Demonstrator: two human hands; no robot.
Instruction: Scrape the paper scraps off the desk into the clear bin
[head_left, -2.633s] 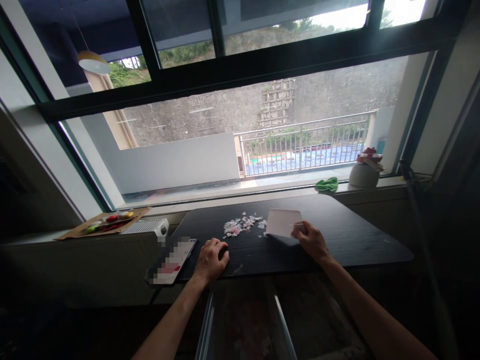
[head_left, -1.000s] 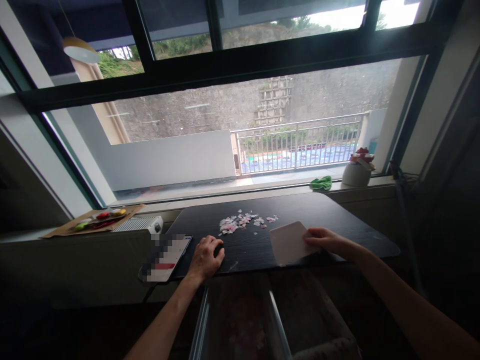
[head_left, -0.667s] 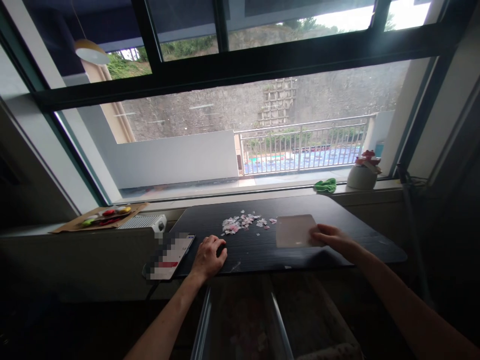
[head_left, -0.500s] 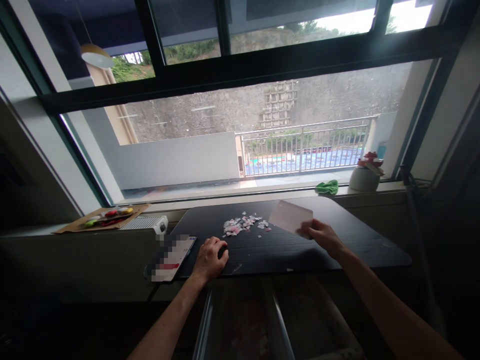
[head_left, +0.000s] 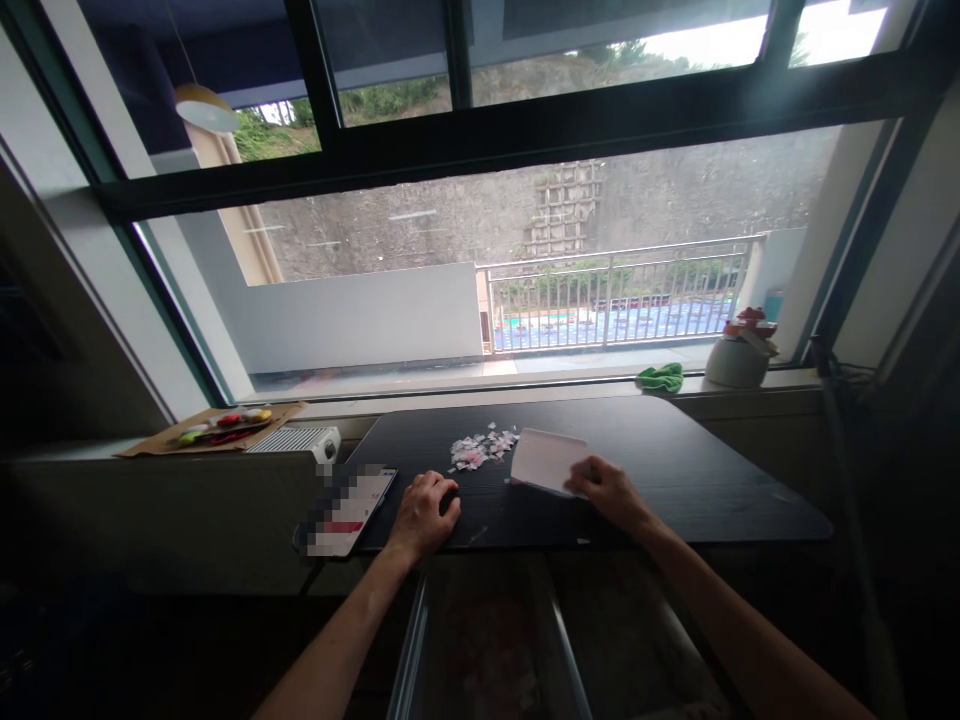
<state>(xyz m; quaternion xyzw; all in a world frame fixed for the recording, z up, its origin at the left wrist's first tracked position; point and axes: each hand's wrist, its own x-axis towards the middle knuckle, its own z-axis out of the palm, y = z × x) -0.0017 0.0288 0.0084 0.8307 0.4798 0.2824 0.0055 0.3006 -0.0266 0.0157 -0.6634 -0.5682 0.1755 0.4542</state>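
Observation:
My right hand [head_left: 609, 492] grips a flat pale card [head_left: 549, 458] by its right edge. The card is tilted, its lower edge close to or touching the dark table [head_left: 697, 480]; I cannot tell which. Just left of the card lies a loose heap of small torn paper scraps [head_left: 480, 450], white with some pink. Part of the heap may be hidden behind the card. My left hand [head_left: 426, 512] rests near the table's front edge, fingers loosely curled and the thumb apart from them, with nothing visible in it.
A phone or tablet [head_left: 352, 515], partly blurred out, lies at the table's left edge. Brown paper with colourful items [head_left: 232, 428] is at the far left. On the windowsill are a green cloth [head_left: 660, 378] and a pale pot [head_left: 736, 360]. An open drawer [head_left: 491, 640] sits below.
My right hand has brought the card left and down, beside the scraps. The scraps on the heap's right side no longer show. My left hand stays in place.

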